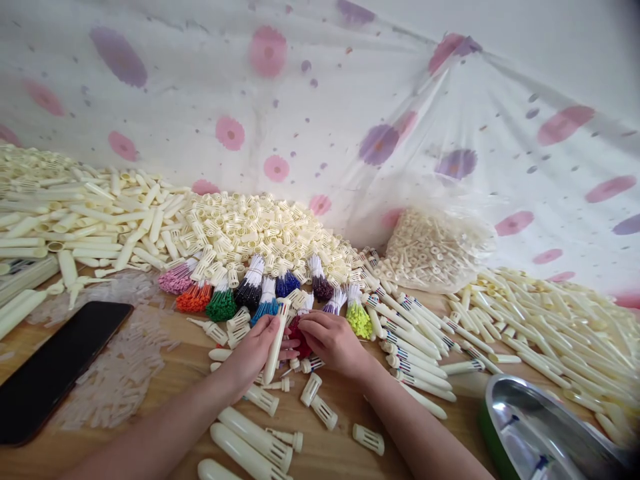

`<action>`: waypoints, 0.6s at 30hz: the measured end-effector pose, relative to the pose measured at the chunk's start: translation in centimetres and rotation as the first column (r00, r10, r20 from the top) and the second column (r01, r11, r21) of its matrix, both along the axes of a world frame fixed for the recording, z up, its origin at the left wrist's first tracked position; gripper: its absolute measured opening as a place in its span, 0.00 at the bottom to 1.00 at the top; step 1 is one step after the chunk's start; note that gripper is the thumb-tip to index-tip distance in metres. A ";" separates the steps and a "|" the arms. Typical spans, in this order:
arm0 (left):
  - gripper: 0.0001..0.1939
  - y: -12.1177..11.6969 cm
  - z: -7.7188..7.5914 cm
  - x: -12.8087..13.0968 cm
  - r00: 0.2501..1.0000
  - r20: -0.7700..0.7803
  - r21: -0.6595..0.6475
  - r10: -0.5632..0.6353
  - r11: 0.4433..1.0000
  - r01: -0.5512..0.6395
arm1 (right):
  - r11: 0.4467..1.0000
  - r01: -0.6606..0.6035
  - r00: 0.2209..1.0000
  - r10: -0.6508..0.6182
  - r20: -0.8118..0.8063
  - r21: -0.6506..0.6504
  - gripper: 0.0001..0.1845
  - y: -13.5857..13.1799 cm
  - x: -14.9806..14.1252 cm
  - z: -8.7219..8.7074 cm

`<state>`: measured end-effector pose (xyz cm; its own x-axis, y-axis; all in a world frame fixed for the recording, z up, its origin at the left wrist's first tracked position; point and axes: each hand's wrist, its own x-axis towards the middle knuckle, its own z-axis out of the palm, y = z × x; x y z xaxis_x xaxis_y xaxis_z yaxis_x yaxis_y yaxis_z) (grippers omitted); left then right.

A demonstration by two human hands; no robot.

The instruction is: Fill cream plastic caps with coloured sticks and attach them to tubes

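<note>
A cream pen barrel point(274, 347) stands nearly upright in my left hand point(253, 350), held between thumb and fingers. My right hand point(333, 337) is just right of it, its fingers bent together over a bundle of red pen refills point(302, 345); what they pinch is hidden. Around both hands stand bundles of coloured refills, among them blue point(267, 303), green point(221, 303) and yellow point(359, 320). Slotted cream pen parts point(324, 412) lie loose below my hands, beside several long barrels point(245, 453) at the front.
Pens with coloured sliders point(420, 373) lie in a row at right, before a heap of barrels point(550, 327). A metal-lined green tray point(530, 400) stands front right. A black phone point(60, 367) lies left on small clear pieces point(120, 380). Behind are slotted parts point(260, 227) and a plastic bag point(435, 250).
</note>
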<state>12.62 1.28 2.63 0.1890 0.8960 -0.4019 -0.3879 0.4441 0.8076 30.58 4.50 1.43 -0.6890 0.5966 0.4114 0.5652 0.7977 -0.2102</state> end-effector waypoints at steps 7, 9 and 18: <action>0.20 -0.3 -0.8 0.1 1.000 0.028 0.060 0.009 0.998 -0.011 | 0.967 -0.175 0.982 0.185 -0.035 0.186 0.10 -0.9 -0.3 0.7; 0.22 -0.3 -1.0 0.1 1.000 0.023 0.078 0.012 0.997 -0.014 | 0.937 -0.227 0.965 0.254 -0.071 0.265 0.10 -1.5 -0.5 0.8; 0.22 -0.8 -1.0 -1.0 0.987 -0.152 0.148 -0.048 0.986 0.071 | 0.972 0.145 0.728 0.023 -0.685 0.186 0.13 -1.8 -0.4 4.5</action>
<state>11.61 0.46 1.67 0.1926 0.9378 -0.2888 -0.2365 0.3300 0.9139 30.16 2.70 5.95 -0.1398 0.4680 0.8726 0.3860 0.8373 -0.3872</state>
